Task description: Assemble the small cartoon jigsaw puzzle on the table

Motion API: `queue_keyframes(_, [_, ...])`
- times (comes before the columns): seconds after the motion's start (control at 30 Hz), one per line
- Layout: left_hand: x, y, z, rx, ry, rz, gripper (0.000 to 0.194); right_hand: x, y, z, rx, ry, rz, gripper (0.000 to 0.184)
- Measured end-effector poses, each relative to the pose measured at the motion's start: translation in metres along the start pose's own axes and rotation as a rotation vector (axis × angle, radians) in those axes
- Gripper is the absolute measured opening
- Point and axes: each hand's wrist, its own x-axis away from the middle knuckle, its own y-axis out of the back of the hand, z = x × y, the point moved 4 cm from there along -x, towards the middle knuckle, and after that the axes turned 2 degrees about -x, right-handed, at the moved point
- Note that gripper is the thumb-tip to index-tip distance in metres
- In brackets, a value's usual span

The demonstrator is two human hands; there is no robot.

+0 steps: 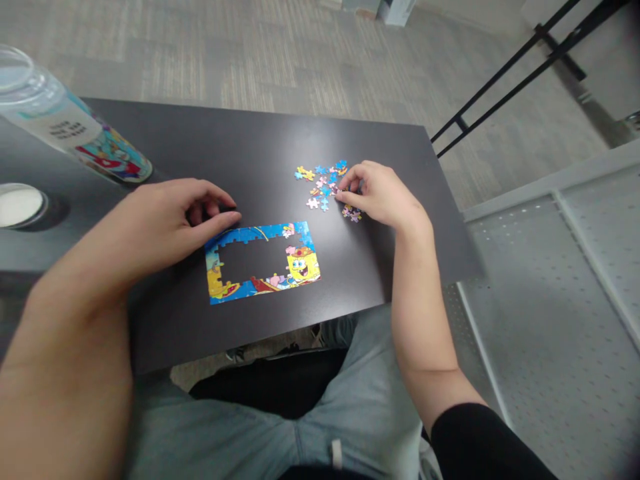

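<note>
A partly assembled jigsaw puzzle point(303, 267) lies on the dark table, its border joined around a bare middle with a yellow cartoon character at the right. My left hand point(175, 217) rests by its upper left corner, fingers loosely curled, thumb and forefinger slightly apart with nothing between them. Farther back is a loose pile of puzzle pieces point(320, 181) in blue, pink and yellow. My right hand point(377, 193) reaches into the pile's right side, thumb and forefinger closing on a small puzzle piece point(337, 192). Several more pieces lie partly beneath that hand.
A clear plastic canister point(75, 127) with a colourful printed label stands at the table's left. Nearer me is a round container with a white top point(21, 205). The table's point(240, 140) right edge lies beyond my right arm, near a black metal frame point(505, 73).
</note>
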Motion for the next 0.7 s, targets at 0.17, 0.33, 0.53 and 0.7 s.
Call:
queue_keyframes(0.17, [0.000,-0.001,-0.005,-0.003,-0.001,0.002,0.057,-0.002,0.001,0.002,-0.072,-0.024,0.054,0.010])
queue_keyframes(0.33, [0.000,0.000,-0.008,-0.009,-0.009,0.012,0.055,0.000,0.001,0.006,-0.127,-0.025,0.084,0.017])
queue_keyframes(0.53, [0.002,-0.001,-0.009,-0.015,-0.005,0.017,0.045,0.005,-0.002,0.013,-0.311,0.054,0.166,0.017])
queue_keyframes(0.7, [0.000,-0.005,-0.005,-0.004,-0.030,-0.009,0.043,0.013,-0.003,0.044,-0.366,0.214,0.205,0.014])
